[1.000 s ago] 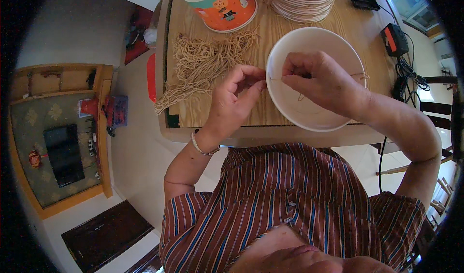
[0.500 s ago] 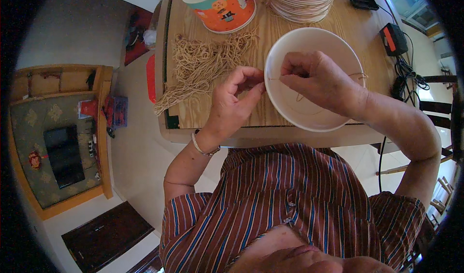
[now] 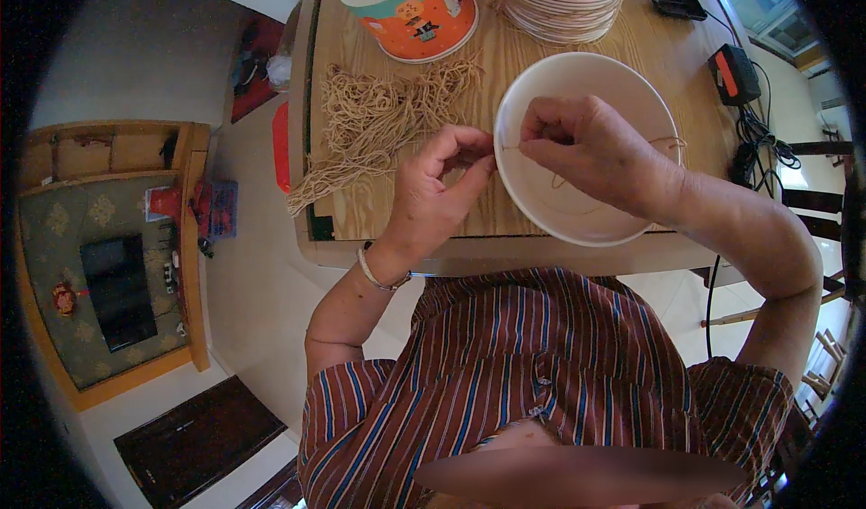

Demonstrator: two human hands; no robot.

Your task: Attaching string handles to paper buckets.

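A white paper bucket [image 3: 591, 222] stands tilted near the table's front edge, its open top toward me. A thin tan cord [image 3: 669, 141] passes through its right wall, and a loop of it hangs inside. Over the bucket's mouth my right hand [image 3: 600, 153] pinches the cord close to the inner left wall. Outside that wall, at the same height, my left hand [image 3: 439, 184] has thumb and forefinger brought together against the bucket; what lies between those fingertips is too small to make out.
Left of the bucket lies a loose pile of tan cords [image 3: 383, 117]. Behind it stands an orange and teal printed paper bucket [image 3: 419, 18]; a stack of nested white buckets [image 3: 568, 4] rises at the back. A black adapter [image 3: 732, 72] and coiled cables [image 3: 762, 148] sit along the right edge.
My right hand has shifted very slightly left toward the bucket's wall with the cord. My left hand and the bucket hold their places.
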